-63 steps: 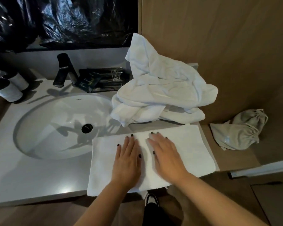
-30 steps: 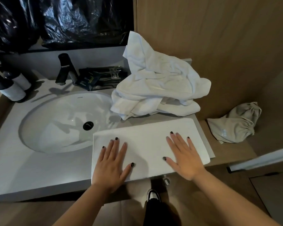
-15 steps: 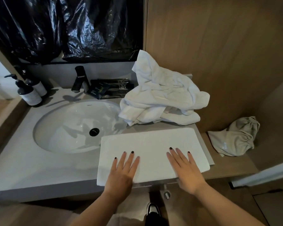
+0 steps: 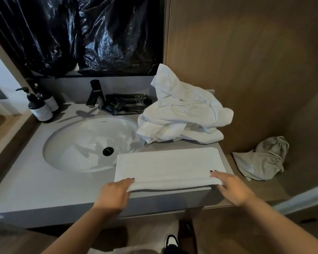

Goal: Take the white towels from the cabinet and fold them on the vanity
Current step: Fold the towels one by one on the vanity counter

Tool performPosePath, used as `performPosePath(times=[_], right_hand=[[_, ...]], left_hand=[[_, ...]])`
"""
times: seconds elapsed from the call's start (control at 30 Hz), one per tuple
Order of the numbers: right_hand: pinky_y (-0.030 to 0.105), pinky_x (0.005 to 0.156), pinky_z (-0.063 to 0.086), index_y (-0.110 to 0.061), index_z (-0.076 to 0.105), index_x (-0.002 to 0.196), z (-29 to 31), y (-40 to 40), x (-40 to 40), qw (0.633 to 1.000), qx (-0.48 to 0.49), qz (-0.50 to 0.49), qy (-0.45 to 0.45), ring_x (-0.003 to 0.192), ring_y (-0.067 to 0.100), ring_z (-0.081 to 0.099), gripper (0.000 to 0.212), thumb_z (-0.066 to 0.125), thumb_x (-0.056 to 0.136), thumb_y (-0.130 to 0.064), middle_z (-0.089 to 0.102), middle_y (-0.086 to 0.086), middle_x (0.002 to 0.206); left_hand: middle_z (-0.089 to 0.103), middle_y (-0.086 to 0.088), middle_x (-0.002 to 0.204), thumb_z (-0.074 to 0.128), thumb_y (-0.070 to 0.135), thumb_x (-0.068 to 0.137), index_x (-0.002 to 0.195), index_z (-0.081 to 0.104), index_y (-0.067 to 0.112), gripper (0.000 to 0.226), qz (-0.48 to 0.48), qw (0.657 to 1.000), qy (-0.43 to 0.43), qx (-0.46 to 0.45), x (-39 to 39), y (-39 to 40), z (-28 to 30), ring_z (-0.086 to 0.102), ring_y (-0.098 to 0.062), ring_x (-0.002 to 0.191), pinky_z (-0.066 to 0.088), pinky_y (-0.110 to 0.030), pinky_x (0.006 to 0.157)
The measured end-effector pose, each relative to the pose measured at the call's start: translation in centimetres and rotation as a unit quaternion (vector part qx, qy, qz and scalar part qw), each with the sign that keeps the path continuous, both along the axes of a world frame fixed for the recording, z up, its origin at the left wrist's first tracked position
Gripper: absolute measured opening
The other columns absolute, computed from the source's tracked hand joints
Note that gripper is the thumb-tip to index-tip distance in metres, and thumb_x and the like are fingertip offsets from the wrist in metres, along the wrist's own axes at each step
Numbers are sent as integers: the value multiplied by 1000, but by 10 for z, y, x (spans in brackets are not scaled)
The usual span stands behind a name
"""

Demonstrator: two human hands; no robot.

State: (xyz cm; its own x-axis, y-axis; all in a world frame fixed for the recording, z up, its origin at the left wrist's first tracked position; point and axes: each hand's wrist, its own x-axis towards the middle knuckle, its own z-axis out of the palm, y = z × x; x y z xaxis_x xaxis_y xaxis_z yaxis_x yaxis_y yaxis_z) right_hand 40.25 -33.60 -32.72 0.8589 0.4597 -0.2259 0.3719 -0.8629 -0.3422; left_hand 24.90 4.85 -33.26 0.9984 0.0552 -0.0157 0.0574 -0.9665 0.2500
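Observation:
A folded white towel (image 4: 168, 165) lies flat on the grey vanity (image 4: 44, 189), right of the sink and close to the front edge. My left hand (image 4: 116, 190) grips its near left corner, fingers curled under the lifted near edge. At the near right corner my right hand (image 4: 229, 187) pinches the same edge, thumb on top. Behind the towel, a heap of crumpled white towels (image 4: 182, 110) leans against the wooden wall.
An oval white sink (image 4: 77, 143) with a black drain fills the vanity's left half. Behind it stand a black faucet (image 4: 95, 93), dark sachets (image 4: 128, 105) and two pump bottles (image 4: 39, 107). A grey drawstring bag (image 4: 262, 159) lies on the lower wooden shelf at right.
Both hands slid from flat on the towel's top out to its near corners and took hold of the near edge, which is now slightly raised. The view pulled back.

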Motion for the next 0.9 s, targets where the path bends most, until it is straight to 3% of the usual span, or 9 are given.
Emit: performPosePath(times=[0.1, 0.17, 0.23, 0.3, 0.4, 0.53, 0.73, 0.83, 0.9], right_hand=[[31, 79, 52, -41, 63, 102, 16, -2, 19, 997, 24, -38, 64, 92, 13, 63, 15, 59, 96, -29, 70, -8, 103], [25, 68, 46, -40, 62, 89, 20, 1, 31, 995, 40, -55, 75, 83, 10, 60, 12, 61, 94, -29, 67, -8, 90], [24, 64, 44, -35, 65, 84, 20, 4, 43, 989, 70, -91, 91, 80, 11, 61, 9, 66, 90, -29, 67, -7, 85], [25, 63, 45, -28, 68, 82, 17, 4, 53, 976, 111, -137, 125, 79, 14, 63, 6, 74, 84, -28, 68, -4, 82], [25, 66, 50, -28, 68, 90, 9, 0, 62, 948, 181, -204, 168, 87, 14, 66, 14, 79, 80, -30, 70, -4, 90], [14, 59, 48, -38, 59, 92, -2, 2, 68, 941, 207, -224, 147, 87, 7, 64, 13, 70, 86, -42, 67, -14, 96], [19, 49, 35, -32, 42, 102, -4, 14, 76, 987, 70, -145, 9, 69, 5, 56, 12, 46, 99, -43, 56, -12, 76], [20, 42, 30, -27, 40, 103, -9, 25, 74, 988, -5, -149, -42, 59, 4, 53, 14, 41, 101, -41, 53, -12, 69], [21, 41, 29, -23, 43, 104, -11, 32, 72, 983, -30, -167, -66, 56, 3, 49, 18, 41, 101, -40, 50, -12, 67]], left_hand=[[71, 9, 89, 54, 35, 97, 98, 57, 39, 6, 35, 993, 35, -108, 13, 19, 10, 66, -18, 81, 50, -33, 73], [68, 8, 72, 63, 34, 93, 82, 59, 37, 13, 87, 976, 20, -198, 22, 24, 10, 63, -10, 67, 48, -26, 64], [67, 6, 69, 70, 36, 89, 75, 64, 30, 16, 161, 947, 1, -277, 28, 28, 4, 61, -8, 61, 44, -19, 56], [65, 0, 62, 73, 41, 86, 73, 64, 22, 25, 228, 925, -13, -304, 32, 32, -7, 60, -11, 59, 44, -24, 56], [62, -3, 65, 71, 36, 88, 76, 60, 15, 26, 283, 902, -38, -323, 39, 31, -18, 59, -24, 67, 42, -31, 59], [60, 0, 69, 60, 36, 95, 83, 50, 23, 20, 260, 903, -136, -312, 40, 19, -25, 57, -16, 63, 44, -33, 53], [59, 1, 74, 39, 60, 92, 90, 47, 23, 37, 292, 912, -103, -267, 54, 17, -31, 58, -17, 67, 47, -34, 55], [57, 2, 66, 39, 57, 94, 86, 44, 22, 36, 294, 917, -114, -243, 67, 18, -29, 56, -16, 60, 43, -33, 51], [52, 9, 59, 45, 49, 96, 87, 43, 21, 29, 284, 925, -129, -218, 75, 20, -26, 47, -6, 53, 34, -25, 46]])
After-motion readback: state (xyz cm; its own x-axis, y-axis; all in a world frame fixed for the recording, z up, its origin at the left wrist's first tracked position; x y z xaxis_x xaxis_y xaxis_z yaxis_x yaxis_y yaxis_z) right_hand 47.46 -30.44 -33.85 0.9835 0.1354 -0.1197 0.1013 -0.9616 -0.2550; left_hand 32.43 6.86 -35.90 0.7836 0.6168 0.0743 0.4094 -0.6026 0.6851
